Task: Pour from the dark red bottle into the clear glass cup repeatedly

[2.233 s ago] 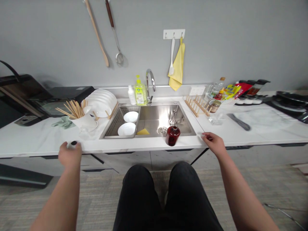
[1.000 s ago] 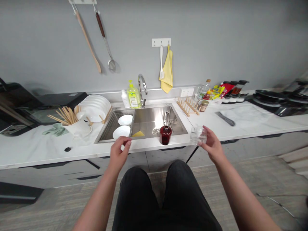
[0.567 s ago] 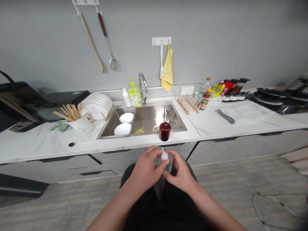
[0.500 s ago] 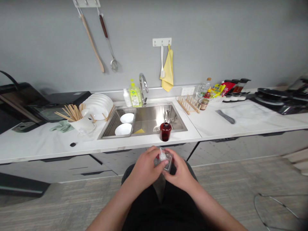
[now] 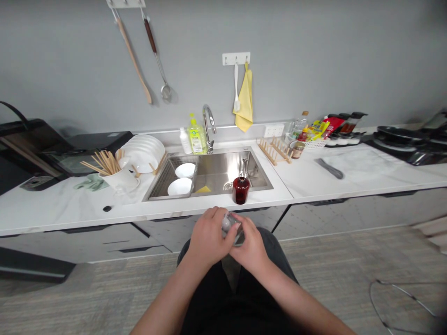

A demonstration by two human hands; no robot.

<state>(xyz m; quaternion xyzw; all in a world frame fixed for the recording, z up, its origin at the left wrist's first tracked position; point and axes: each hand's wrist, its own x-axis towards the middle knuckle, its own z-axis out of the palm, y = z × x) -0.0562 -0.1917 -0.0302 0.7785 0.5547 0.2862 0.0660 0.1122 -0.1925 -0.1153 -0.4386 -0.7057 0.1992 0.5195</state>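
Observation:
Both hands meet in front of the counter edge, above my lap, around a small clear container (image 5: 238, 238). My left hand (image 5: 208, 236) is closed on its left side, with the thumb across the front. A small whitish rounded piece (image 5: 226, 224) shows at the container's top beside the left fingers; its kind is unclear. My right hand (image 5: 250, 245) grips the container from the right, fingertips near the left thumb. Fingers cover much of the container. Just beyond the hands, a dark red glass bottle (image 5: 240, 191) stands upright, uncapped, on the sink's front edge.
The steel sink (image 5: 218, 173) holds two white bowls (image 5: 180, 187) in a wire basket. Chopsticks in a white holder (image 5: 120, 181), plates (image 5: 145, 151) and a small black round piece (image 5: 107, 209) are left. A wooden rack (image 5: 274, 151) and grey tongs-like utensil (image 5: 329, 168) are right.
My right hand brought the clear container from the right counter to the middle, where my left hand joined it. The container has since tilted, and the whitish piece has shifted left. The black piece stays on the counter.

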